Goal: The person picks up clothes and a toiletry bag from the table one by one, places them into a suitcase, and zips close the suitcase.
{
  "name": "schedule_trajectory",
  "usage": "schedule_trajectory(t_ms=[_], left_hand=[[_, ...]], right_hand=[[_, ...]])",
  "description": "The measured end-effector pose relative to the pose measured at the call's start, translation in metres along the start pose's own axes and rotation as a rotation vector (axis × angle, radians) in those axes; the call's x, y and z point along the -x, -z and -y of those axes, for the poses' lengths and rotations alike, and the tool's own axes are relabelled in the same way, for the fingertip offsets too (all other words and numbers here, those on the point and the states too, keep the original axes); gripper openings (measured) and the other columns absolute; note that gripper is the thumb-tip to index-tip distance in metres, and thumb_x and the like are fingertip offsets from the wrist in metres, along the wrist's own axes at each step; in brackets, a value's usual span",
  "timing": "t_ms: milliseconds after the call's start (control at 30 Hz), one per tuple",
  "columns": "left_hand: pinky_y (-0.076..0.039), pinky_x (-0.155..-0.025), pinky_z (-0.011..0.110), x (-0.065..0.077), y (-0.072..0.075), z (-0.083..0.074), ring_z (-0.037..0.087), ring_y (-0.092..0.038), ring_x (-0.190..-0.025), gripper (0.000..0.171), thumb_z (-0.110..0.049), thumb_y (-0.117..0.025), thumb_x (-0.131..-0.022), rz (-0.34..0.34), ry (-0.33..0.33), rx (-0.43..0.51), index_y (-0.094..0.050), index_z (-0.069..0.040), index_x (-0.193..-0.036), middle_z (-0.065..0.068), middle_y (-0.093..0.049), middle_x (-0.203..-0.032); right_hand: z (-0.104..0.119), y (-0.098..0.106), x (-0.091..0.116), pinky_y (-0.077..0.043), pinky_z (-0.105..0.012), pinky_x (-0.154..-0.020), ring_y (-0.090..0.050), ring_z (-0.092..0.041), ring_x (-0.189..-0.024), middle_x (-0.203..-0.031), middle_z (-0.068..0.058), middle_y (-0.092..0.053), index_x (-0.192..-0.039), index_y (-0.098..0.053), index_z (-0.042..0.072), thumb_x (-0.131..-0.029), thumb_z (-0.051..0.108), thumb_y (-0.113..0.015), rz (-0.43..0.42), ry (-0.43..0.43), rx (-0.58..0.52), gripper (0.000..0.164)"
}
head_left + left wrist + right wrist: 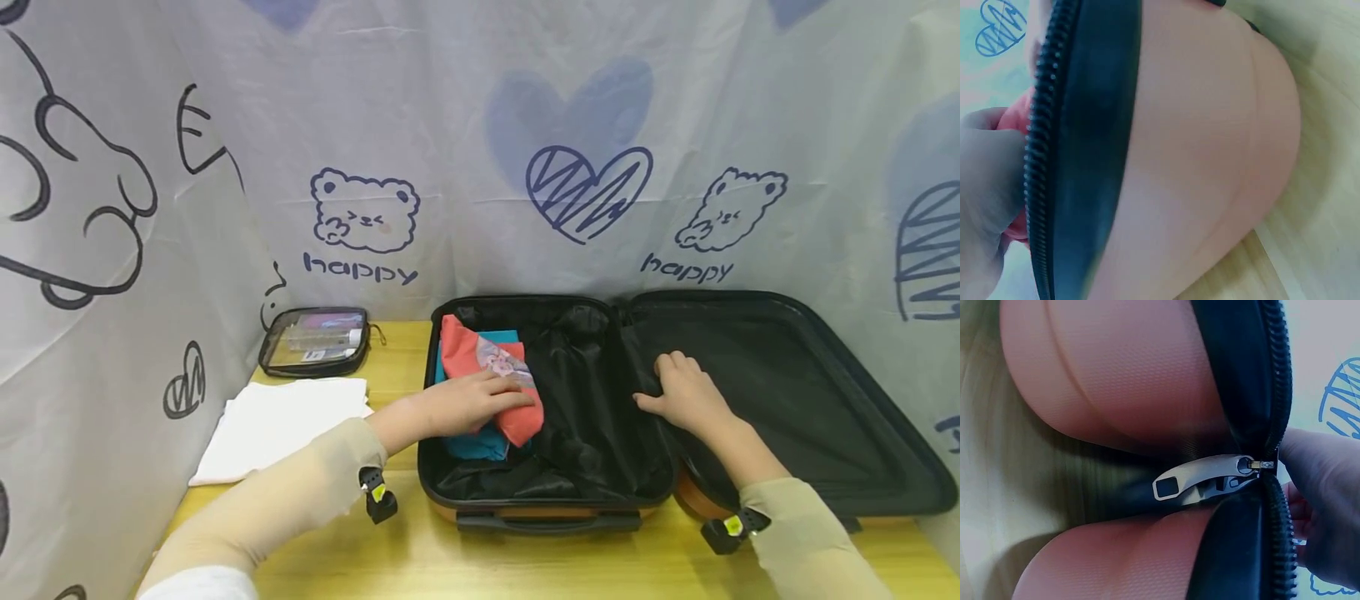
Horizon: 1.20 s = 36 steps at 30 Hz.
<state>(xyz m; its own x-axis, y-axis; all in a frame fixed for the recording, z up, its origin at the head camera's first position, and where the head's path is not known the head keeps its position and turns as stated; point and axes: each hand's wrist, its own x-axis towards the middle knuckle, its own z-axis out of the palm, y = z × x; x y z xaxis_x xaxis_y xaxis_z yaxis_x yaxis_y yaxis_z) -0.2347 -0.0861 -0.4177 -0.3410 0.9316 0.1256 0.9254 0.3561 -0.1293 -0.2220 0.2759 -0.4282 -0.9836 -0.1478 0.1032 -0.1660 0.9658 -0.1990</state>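
An orange suitcase point(1210, 125) with a black lining lies unfolded on the table. In its base, folded coral clothing point(459, 346) with a printed patch lies over blue clothing point(480, 446). My left hand point(468, 404) rests on the coral clothing, fingers extended across it. In the left wrist view, the zippered rim covers part of this hand. Near the hinge side of the black-lined lid point(795, 408), my right hand point(688, 392) is held with the thumb out and fingers loosely bent, gripping nothing visible. Zipper pulls point(1200, 475) hang beside it in the right wrist view.
Left of the suitcase, white folded cloth point(288, 425) lies on the wooden table point(360, 550). Behind it is a clear, black-edged pouch point(315, 342) holding a bottle and other small items. A printed white curtain point(465, 150) stands close behind and at the sides.
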Motion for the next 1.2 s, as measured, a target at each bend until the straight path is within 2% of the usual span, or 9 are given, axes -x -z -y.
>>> schedule_trajectory(t_ms=[100,200,300,533,667,833,1000,1067,1200], left_hand=[[-0.043,-0.11,0.032,0.0,0.0,-0.002,0.02,-0.052,-0.129,0.057,-0.011,-0.06,-0.093,0.093,0.021,0.061,-0.042,-0.021,-0.146,0.003,-0.052,-0.143],[-0.041,-0.112,0.033,0.0,-0.001,-0.004,0.018,-0.049,-0.133,0.051,-0.019,-0.051,-0.099,0.153,0.029,0.108,-0.04,-0.025,-0.148,0.001,-0.051,-0.146],[-0.038,-0.114,0.035,0.001,-0.003,-0.006,0.018,-0.043,-0.139,0.053,-0.031,-0.05,-0.1,0.209,0.05,0.143,-0.035,-0.03,-0.151,0.0,-0.046,-0.151],[-0.024,-0.12,0.05,0.009,-0.008,-0.012,0.024,-0.018,-0.152,0.064,-0.064,-0.038,-0.096,0.382,0.128,0.138,-0.016,-0.046,-0.153,0.0,-0.018,-0.164],[-0.015,-0.122,0.056,0.015,-0.011,-0.015,0.025,-0.005,-0.154,0.067,-0.076,-0.029,-0.091,0.459,0.175,0.127,-0.011,-0.052,-0.151,-0.005,-0.004,-0.166],[-0.009,-0.121,0.059,0.018,-0.012,-0.013,0.025,-0.001,-0.154,0.065,-0.079,-0.026,-0.089,0.483,0.244,0.176,-0.009,-0.057,-0.148,-0.009,0.002,-0.166],[-0.01,-0.121,0.06,0.013,-0.009,-0.005,0.025,-0.006,-0.154,0.066,-0.077,-0.028,-0.09,0.446,0.317,0.287,-0.015,-0.054,-0.15,-0.005,-0.006,-0.166],[-0.012,-0.121,0.058,0.011,-0.006,0.001,0.026,-0.009,-0.154,0.069,-0.077,-0.032,-0.089,0.428,0.363,0.281,-0.019,-0.05,-0.151,-0.002,-0.011,-0.166],[-0.018,-0.121,0.055,0.009,-0.004,0.018,0.031,-0.013,-0.153,0.079,-0.079,-0.041,-0.085,0.388,0.435,0.19,-0.026,-0.041,-0.153,0.005,-0.017,-0.165]], right_hand=[[0.0,0.001,0.0,-0.042,-0.049,-0.072,-0.047,-0.034,-0.086,-0.095,-0.019,-0.05,-0.1,-0.051,-0.004,-0.082,0.035,-0.073,0.001,-0.001,-0.001,0.049],[-0.001,0.001,0.001,-0.042,-0.05,-0.074,-0.048,-0.035,-0.087,-0.096,-0.02,-0.051,-0.102,-0.052,-0.005,-0.082,0.036,-0.073,0.002,-0.006,-0.003,0.05],[-0.001,-0.001,0.0,-0.043,-0.051,-0.075,-0.048,-0.035,-0.088,-0.097,-0.02,-0.051,-0.103,-0.052,-0.006,-0.082,0.035,-0.073,-0.001,-0.013,-0.005,0.05],[-0.002,-0.003,0.001,-0.043,-0.051,-0.075,-0.049,-0.035,-0.088,-0.097,-0.021,-0.051,-0.103,-0.052,-0.006,-0.082,0.035,-0.072,-0.007,-0.013,-0.014,0.05],[-0.002,-0.004,0.002,-0.044,-0.051,-0.075,-0.049,-0.035,-0.088,-0.097,-0.021,-0.052,-0.104,-0.052,-0.006,-0.082,0.035,-0.072,-0.017,-0.005,-0.021,0.05],[-0.003,-0.005,0.001,-0.043,-0.05,-0.074,-0.048,-0.035,-0.087,-0.096,-0.02,-0.051,-0.104,-0.052,-0.006,-0.083,0.034,-0.071,-0.03,-0.001,-0.022,0.049],[-0.004,-0.005,0.001,-0.043,-0.051,-0.074,-0.049,-0.035,-0.088,-0.096,-0.02,-0.051,-0.104,-0.052,-0.006,-0.082,0.034,-0.072,-0.031,-0.002,-0.022,0.05],[-0.004,-0.005,0.001,-0.043,-0.051,-0.074,-0.049,-0.036,-0.088,-0.096,-0.02,-0.051,-0.104,-0.052,-0.006,-0.082,0.034,-0.072,-0.029,-0.004,-0.025,0.05],[-0.005,-0.006,0.001,-0.043,-0.05,-0.074,-0.049,-0.035,-0.088,-0.096,-0.02,-0.051,-0.104,-0.053,-0.006,-0.083,0.034,-0.072,-0.027,-0.003,-0.031,0.05]])
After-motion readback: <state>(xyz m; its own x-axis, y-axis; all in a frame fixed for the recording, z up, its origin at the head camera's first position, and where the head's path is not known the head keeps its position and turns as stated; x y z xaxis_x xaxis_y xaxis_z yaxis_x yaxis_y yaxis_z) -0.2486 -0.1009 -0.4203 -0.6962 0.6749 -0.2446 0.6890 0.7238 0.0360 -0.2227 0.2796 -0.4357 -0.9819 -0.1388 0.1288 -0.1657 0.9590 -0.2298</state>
